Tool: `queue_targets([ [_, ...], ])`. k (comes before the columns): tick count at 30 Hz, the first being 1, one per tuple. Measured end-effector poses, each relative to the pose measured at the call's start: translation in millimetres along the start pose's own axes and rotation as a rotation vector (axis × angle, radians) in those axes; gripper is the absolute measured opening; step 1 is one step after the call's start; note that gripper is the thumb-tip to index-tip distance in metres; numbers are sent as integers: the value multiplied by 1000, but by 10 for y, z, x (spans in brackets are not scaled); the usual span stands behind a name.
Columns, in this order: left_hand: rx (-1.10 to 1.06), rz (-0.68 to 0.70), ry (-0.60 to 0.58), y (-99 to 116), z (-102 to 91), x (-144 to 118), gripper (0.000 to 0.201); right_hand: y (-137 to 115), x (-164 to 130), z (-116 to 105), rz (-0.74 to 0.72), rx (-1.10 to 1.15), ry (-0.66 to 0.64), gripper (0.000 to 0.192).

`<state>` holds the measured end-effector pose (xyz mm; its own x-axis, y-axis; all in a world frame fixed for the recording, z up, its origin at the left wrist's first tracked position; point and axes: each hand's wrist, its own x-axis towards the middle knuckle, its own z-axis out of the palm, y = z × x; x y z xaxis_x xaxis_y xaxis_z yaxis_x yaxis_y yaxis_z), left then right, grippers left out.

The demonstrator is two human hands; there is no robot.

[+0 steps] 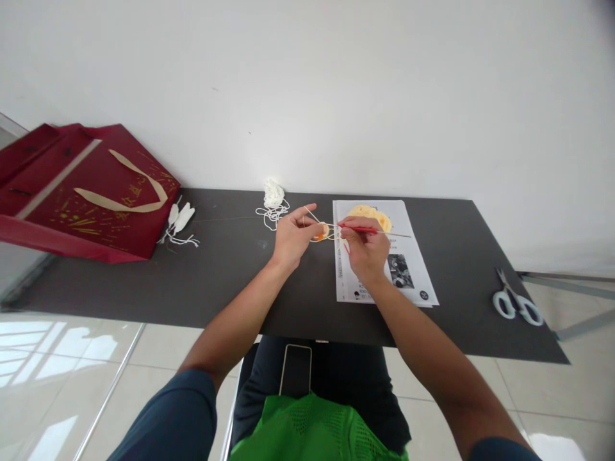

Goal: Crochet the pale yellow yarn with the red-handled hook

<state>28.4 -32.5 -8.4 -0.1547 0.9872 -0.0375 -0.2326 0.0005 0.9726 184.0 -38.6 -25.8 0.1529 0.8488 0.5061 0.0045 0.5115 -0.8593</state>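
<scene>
Left hand [295,237] pinches the yarn piece [325,228], right hand [366,248] grips the red tool [359,228], seemingly mid-stitch; next needs steady tension.

small round piece [325,231] partly hidden by left hand [294,238], red tool [361,228], perhaps a hook, half covered by right hand [369,255], print [339,259] on paper [419,276] too small to read, lower end of phone [296,372] under green cloth [312,432], red bag [52,205] cut by left edge

A maroon gift bag [93,169] is set at the dark table's [451,256] left end; pale-handled scissors [513,294] are laid near the right end.
</scene>
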Motion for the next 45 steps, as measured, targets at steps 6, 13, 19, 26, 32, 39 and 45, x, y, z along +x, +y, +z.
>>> queue_targets([
  [6,237,275,3,-69,21,-54,53,-58,-23,28,65,33,46,6],
  [13,86,252,-106,-60,-15,-33,51,17,57,24,177,255,43,15],
  [19,-135,82,-158,-2,-48,3,49,-16,63,22,208,328,16,21],
  [26,-177,21,-179,-9,-30,-1,34,-34,77,48,322,466,-10,25],
  [32,-82,87,-136,-65,-13,-33,18,31,40,101,416,510,-8,20],
  [39,-77,124,-107,-66,-7,-33,15,40,30,112,472,509,15,19],
  [45,-101,149,-98,-17,16,-37,36,-15,18,141,474,501,10,17],
])
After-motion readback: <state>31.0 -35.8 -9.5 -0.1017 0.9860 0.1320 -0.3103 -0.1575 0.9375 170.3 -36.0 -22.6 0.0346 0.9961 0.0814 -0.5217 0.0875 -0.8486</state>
